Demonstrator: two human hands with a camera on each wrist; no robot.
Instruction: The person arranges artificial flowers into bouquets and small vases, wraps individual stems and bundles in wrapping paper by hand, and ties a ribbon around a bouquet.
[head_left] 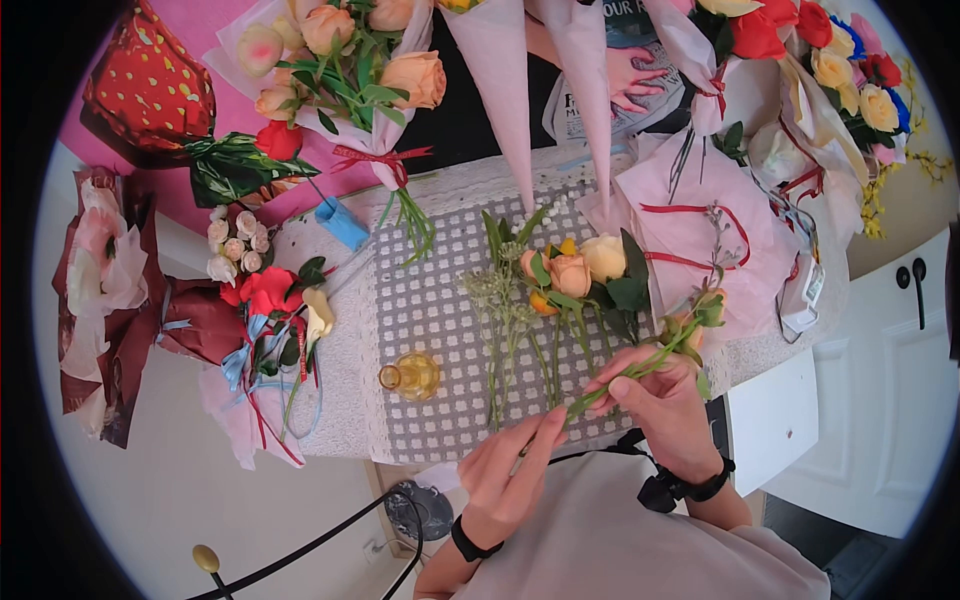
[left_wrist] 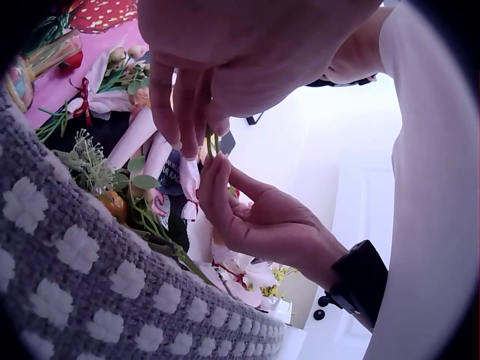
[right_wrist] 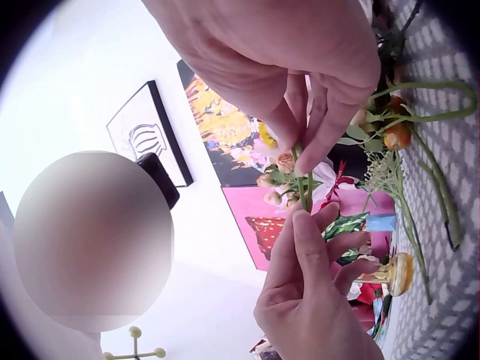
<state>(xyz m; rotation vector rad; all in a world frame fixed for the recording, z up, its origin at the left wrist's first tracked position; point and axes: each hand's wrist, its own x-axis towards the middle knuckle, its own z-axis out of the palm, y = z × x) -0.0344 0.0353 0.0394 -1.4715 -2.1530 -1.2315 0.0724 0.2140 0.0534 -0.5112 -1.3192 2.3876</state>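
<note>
In front of the person's body, the right hand (head_left: 668, 398) pinches the green stem (head_left: 650, 362) of a flower with peach blooms (head_left: 684, 332) hanging out beyond its far side. The left hand (head_left: 508, 472) holds the stem's lower end between thumb and fingertips, as the right wrist view shows with that stem (right_wrist: 301, 180) spanning both hands. On the checked cloth ahead lie peach roses (head_left: 570, 275), a cream rose (head_left: 604, 257), small orange fruit (head_left: 543, 303) and sprigs of tiny pale flowers (head_left: 500, 300).
An amber glass vase (head_left: 410, 377) lies on the checked cloth (head_left: 440, 320) at left. Wrapped bouquets (head_left: 350, 90) line the far side, with pink paper cones (head_left: 500, 90) between them. Pink paper with red ribbon (head_left: 690, 220) spreads at right. Another person's hand (head_left: 630, 80) rests across the table.
</note>
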